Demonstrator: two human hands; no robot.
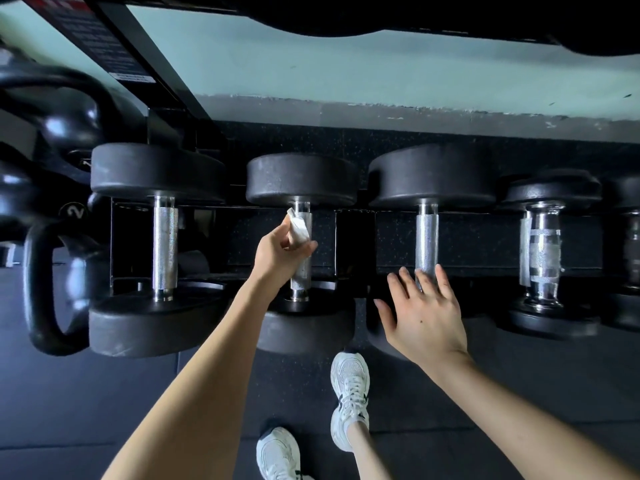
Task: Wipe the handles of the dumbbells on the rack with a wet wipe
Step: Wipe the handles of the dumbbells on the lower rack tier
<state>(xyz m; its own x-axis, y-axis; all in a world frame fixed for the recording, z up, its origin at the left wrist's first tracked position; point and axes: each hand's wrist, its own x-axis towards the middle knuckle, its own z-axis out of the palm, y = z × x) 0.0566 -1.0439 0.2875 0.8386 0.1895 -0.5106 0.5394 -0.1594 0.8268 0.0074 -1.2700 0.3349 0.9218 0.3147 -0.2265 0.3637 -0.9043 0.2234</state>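
Several black dumbbells with knurled silver handles lie on the low rack (pixel 356 216). My left hand (pixel 278 252) is shut on a crumpled white wet wipe (pixel 298 227) and wraps it around the upper half of the second dumbbell's handle (pixel 300 271). My right hand (pixel 420 310) hovers open, fingers spread, over the lower end of the third dumbbell's handle (pixel 426 237) and holds nothing. The first dumbbell's handle (pixel 165 244) at the left is free. A smaller chrome dumbbell (pixel 542 251) lies at the right.
Black kettlebells (pixel 48 289) stand at the left of the rack. An upper shelf edge (pixel 415 19) overhangs at the top. My two white sneakers (pixel 349 396) stand on the dark rubber floor below the rack.
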